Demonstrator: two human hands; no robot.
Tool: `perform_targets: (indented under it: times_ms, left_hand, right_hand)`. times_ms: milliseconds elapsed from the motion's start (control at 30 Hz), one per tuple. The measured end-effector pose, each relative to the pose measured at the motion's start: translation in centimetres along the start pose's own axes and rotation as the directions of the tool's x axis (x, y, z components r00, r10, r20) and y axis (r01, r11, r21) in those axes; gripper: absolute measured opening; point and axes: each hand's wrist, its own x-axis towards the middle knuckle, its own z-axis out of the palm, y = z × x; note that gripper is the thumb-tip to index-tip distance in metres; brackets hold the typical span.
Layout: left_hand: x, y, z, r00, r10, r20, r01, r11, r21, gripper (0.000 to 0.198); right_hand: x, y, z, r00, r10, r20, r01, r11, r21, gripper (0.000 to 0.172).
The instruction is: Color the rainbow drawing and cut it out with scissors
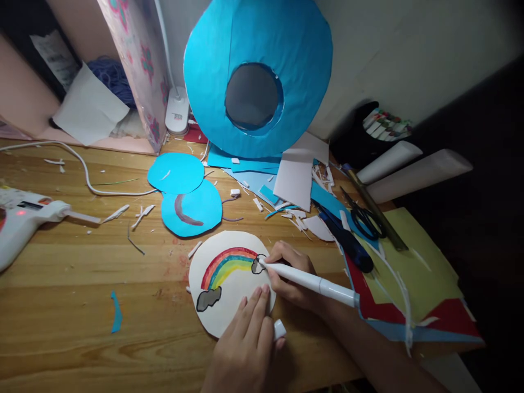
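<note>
Currently colouring-in, judged part-done. R hand (295, 292) pinches white-barrelled marker pen (317, 283), nib at small black-outlined grey cloud (256, 267), R end of painted rainbow (229, 262). L hand (245, 341): fingers extended, close together, pressing round white paper disc (233, 300) on wooden tabletop (155, 316); white plastic cap (280, 329) pinched by thumb. Next move prob. calls for short strokes w/in outline, disc kept still.

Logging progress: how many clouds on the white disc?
2: gray cloud at the left end of the rainbow; partly gray cloud at its right end, by the marker. Left hand may hide others.
</note>
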Motion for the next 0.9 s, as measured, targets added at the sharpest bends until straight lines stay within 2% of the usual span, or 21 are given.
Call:
perform_targets:
  times_ms: [367, 800, 900]
  left_hand:
    - [-0.11, 0.18, -0.07, 0.999, -0.01, 0.04, 0.011, 1.0, -0.028, 0.034]
    - [0.33, 0.21, -0.46, 0.998, 0.001, 0.055, 0.0, 1.0, -0.016, 0.035]
    - [0.39, 0.21, -0.45, 0.999, 0.003, 0.046, -0.001, 1.0, -0.026, 0.035]
  right_hand:
    - [0.07, -0.36, -0.35, 0.996, 0.092, 0.004, -0.092, 0.996, 0.009, 0.008]
    - [-0.05, -0.02, -0.35, 0.995, 0.1, -0.005, -0.1, 0.995, 0.016, 0.006]
    - [0.16, -0.48, -0.56, 0.999, 0.054, -0.003, -0.054, 0.998, 0.026, 0.005]
